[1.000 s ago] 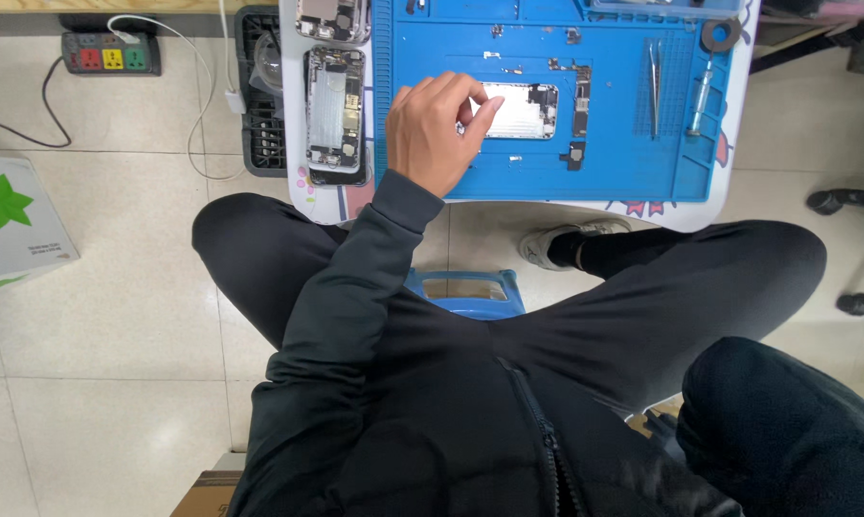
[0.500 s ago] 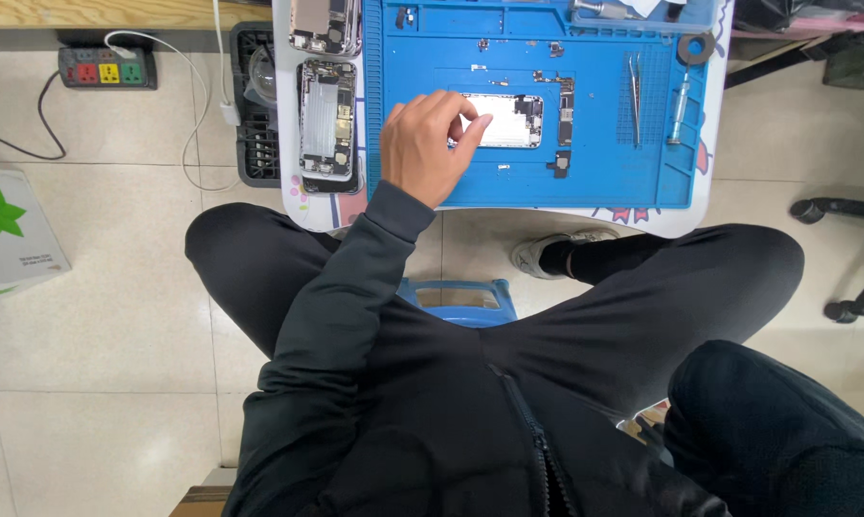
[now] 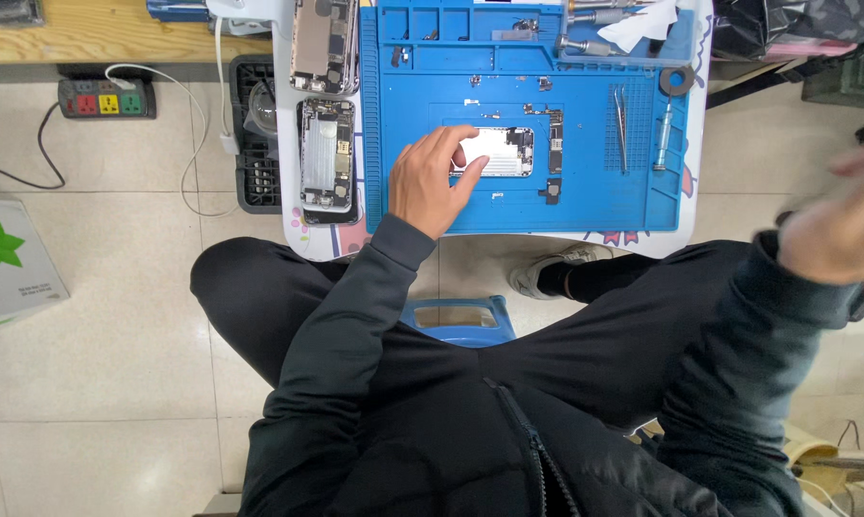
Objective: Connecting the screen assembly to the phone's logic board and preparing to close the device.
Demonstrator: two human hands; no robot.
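— Where was the left hand (image 3: pixel 430 182) when you looked?

— I had it in the upper middle of the frame, resting on the blue work mat (image 3: pixel 585 206). The fingers (image 3: pixel 456 139) were spread and curled loosely, and their tips touched the left end of the opened phone body (image 3: pixel 497 151) lying flat near the mat's centre. I saw the thumb pressing at its lower left edge. The hand pinned the phone down, it did not lift it.

— And the right hand?

— The right hand (image 3: pixel 839 225) sat at the right edge of the frame, well away from the table and badly blurred. I could not tell how far open it was, nor whether it held anything.

— What lay around the phone body?

— Just right of it I saw a narrow dark circuit board (image 3: pixel 556 128) and, lower, a small dark part (image 3: pixel 550 191). Further right on the mat lay tweezers (image 3: pixel 622 120) and a slim screwdriver (image 3: pixel 663 139), with a dark ring (image 3: pixel 677 79) above them. Off the mat's left side, a second opened phone (image 3: pixel 327 165) lay on the white table, and a third phone (image 3: pixel 323 43) above that.

— Beyond the table?

— A power strip (image 3: pixel 106 98) on the tiled floor at upper left, a white box with a green star (image 3: pixel 9 258) at the left edge, and a blue stool (image 3: pixel 456 318) beneath the person's dark-clad legs.
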